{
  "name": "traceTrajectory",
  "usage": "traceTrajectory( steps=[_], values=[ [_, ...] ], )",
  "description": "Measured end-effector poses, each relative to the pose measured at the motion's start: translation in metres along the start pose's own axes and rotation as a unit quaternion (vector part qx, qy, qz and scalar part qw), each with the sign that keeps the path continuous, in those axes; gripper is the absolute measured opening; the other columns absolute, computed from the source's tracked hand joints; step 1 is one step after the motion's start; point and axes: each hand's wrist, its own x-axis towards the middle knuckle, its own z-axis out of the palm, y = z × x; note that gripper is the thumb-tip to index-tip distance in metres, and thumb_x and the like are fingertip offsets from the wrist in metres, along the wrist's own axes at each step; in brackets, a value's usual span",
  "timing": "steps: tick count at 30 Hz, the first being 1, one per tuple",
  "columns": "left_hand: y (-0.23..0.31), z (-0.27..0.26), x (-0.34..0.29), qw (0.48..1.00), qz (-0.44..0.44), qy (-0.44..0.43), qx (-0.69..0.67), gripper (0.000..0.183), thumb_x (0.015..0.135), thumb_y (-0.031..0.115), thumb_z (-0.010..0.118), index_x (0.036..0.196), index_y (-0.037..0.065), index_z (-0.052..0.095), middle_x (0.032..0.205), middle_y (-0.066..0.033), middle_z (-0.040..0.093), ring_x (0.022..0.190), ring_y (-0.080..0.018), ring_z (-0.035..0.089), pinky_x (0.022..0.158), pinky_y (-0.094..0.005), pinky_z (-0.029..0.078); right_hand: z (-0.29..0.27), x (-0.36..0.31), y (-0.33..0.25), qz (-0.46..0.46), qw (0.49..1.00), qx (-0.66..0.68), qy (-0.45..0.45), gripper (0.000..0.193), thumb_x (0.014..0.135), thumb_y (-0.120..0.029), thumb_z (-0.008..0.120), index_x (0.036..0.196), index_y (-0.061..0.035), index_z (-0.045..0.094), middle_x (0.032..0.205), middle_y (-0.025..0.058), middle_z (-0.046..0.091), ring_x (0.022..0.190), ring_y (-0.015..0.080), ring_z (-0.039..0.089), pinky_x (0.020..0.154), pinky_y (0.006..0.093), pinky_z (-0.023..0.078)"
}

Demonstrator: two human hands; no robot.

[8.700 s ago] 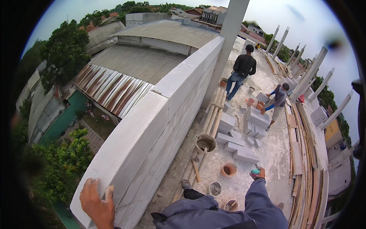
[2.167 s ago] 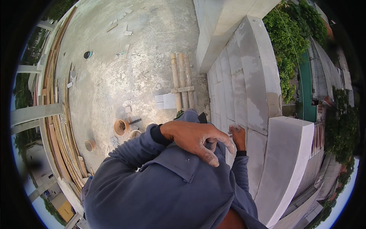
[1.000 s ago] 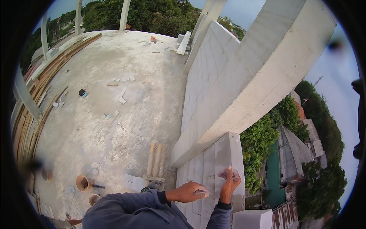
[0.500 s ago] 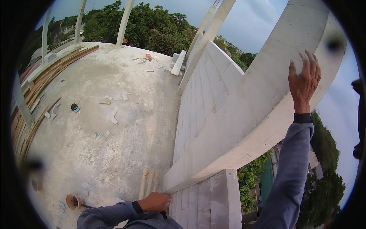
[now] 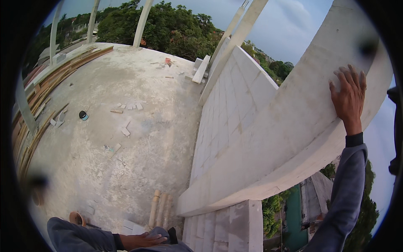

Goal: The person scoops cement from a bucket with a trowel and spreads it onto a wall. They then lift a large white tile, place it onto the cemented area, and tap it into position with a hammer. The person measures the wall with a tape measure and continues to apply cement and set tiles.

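Observation:
My right hand [image 5: 350,94] lies open on the pale concrete column [image 5: 268,138], its fingers stretched upward along the face near the edge. It holds nothing. My left hand [image 5: 142,240] is low in the view, close to my body. Its fingers lie flat over grey cloth [image 5: 158,232], with a dark strap-like piece [image 5: 172,236] beside them. The palm is hidden. Beyond the column runs a wall of light grey blocks [image 5: 231,101], and another block wall [image 5: 222,227] stands on its near side.
Bamboo poles [image 5: 155,210] lie by the column's foot. A brown bucket [image 5: 77,218] and white blocks [image 5: 133,227] are near my left arm. A cap [image 5: 83,115] and block scraps [image 5: 126,131] lie on the concrete floor [image 5: 84,168]. Right of the walls is a drop to roofs [image 5: 312,197].
My right hand has come down from its raised pose onto the column's face. My left hand has left the near block wall's edge and moved left and down, toward my body.

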Motion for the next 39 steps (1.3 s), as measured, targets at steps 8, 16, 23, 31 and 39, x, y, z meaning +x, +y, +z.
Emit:
traceTrajectory(
  steps=[8,16,23,31,39],
  values=[
    [-0.042,-0.014,0.069,0.981,0.185,-0.039,0.04,0.058,0.111,0.027,0.021,0.166,0.015,0.007,0.174,-0.0024,0.005,0.16,-0.0249,0.009,0.13,-0.0512,0.015,0.007,-0.003,-0.003,0.023,0.999,0.005,0.024,0.023,0.094,-0.029,0.072,0.111,-0.0141,0.075,0.122,0.0027,0.073,0.134,0.02,0.055,0.129,0.0427,0.017],
    [-0.063,-0.009,0.096,0.966,0.229,-0.113,-0.052,0.059,0.113,0.039,0.02,0.166,0.017,0.007,0.174,0.0005,0.005,0.16,-0.0212,0.01,0.131,-0.0483,0.014,0.009,-0.006,0.001,0.023,0.999,0.032,0.031,0.022,0.094,-0.029,0.071,0.107,-0.0133,0.077,0.12,0.0066,0.074,0.128,0.0202,0.061,0.13,0.0434,0.016],
    [-0.061,0.0,0.094,0.965,0.226,-0.121,-0.044,0.056,0.11,0.035,0.027,0.161,0.012,0.03,0.172,-0.0076,0.017,0.159,-0.0247,0.011,0.13,-0.0504,0.012,0.019,-0.013,0.004,0.025,0.997,0.05,0.061,0.019,0.095,-0.027,0.071,0.105,-0.0137,0.078,0.12,0.0082,0.074,0.124,0.0206,0.063,0.129,0.0429,0.017],
    [-0.052,-0.008,0.068,0.978,0.17,-0.084,-0.091,0.06,0.112,0.042,0.022,0.165,0.016,0.013,0.174,-0.0029,0.007,0.159,-0.0238,0.012,0.13,-0.0502,0.016,0.015,-0.014,-0.001,0.045,0.992,0.082,0.085,0.016,0.093,-0.025,0.072,0.103,-0.0147,0.078,0.117,0.0083,0.075,0.123,0.0218,0.064,0.129,0.0438,0.018],
    [-0.037,-0.011,0.09,0.956,0.233,-0.102,0.145,0.061,0.105,0.033,0.033,0.16,0.009,0.025,0.17,-0.0141,0.019,0.154,-0.0304,0.029,0.125,-0.0506,0.025,0.008,-0.019,-0.003,0.095,0.984,0.15,0.01,0.025,0.092,-0.026,0.061,0.101,-0.0075,0.073,0.105,0.0188,0.072,0.109,0.0385,0.065,0.112,0.0571,0.04]
  ],
)
